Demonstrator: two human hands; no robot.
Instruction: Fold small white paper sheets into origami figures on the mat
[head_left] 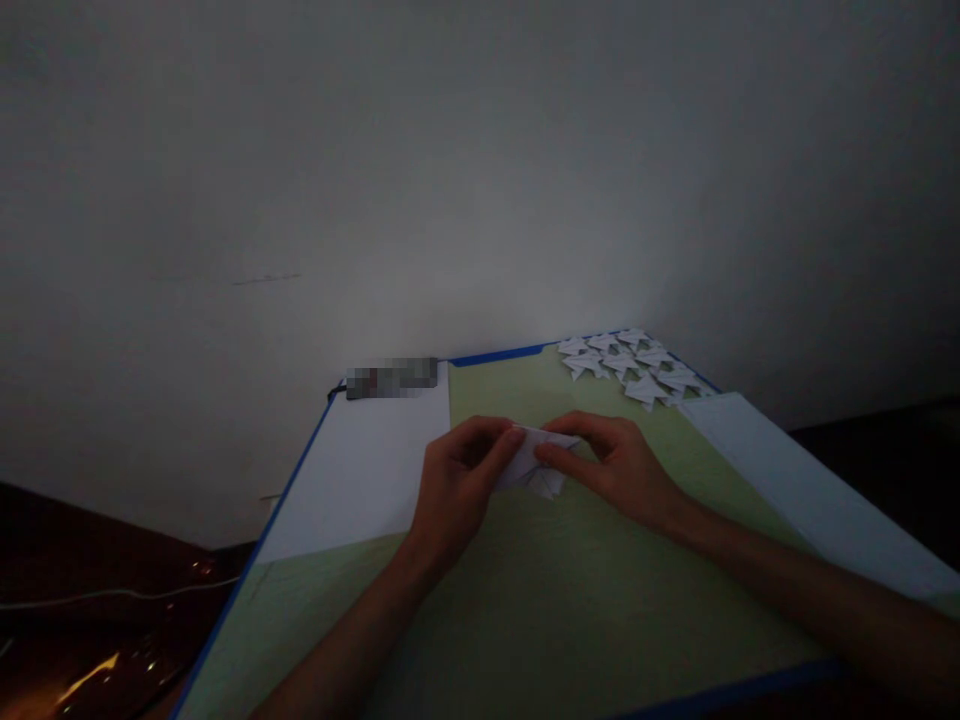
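Note:
A small piece of folded white paper [541, 470] with pointed flaps is held over the middle of the green tabletop [570, 580]. My left hand [461, 475] pinches its left side between thumb and fingers. On its right, my right hand [611, 460] grips the paper with the thumb on the near face and the fingers behind. Parts of the paper are hidden by the fingers. At the far right corner lie several folded white paper figures [645, 390] with pointed ends, set close together.
White sheets lie on the left [360, 490] and right [810, 480] of the table. A dark, blurred-out object [394, 378] rests at the back left. Blue edging [495, 356] borders the table, which stands against a grey wall [480, 180]. A pale cable [120, 596] runs at lower left.

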